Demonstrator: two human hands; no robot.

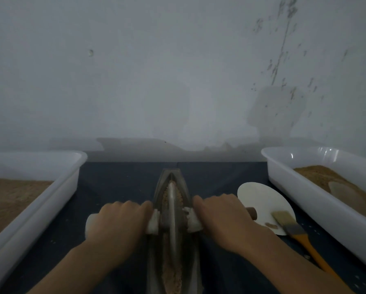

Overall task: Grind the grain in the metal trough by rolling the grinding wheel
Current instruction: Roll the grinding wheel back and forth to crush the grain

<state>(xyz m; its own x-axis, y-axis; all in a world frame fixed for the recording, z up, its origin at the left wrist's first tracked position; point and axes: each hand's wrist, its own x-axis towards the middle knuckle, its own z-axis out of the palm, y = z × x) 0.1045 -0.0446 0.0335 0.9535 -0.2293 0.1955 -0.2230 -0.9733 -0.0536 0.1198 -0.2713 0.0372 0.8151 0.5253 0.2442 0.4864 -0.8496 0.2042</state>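
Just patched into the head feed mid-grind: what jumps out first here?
Dead centre, both hands grip the cloth-wrapped axle: left hand, right hand, with the grinding wheel standing in the grain-filled metal trough. White tubs of brown meal flank it, left tub and right tub.

Wall (156,71) behind the bench: pale grey-white, dim even light, no window in view. Upper right of wall has dark scuffs & flaking streaks (283,39); small chip (90,52) upper left. Soft shadows along wall base. Bench (118,181) below wall w/ dark blue cloth cover, scattered pale specks.
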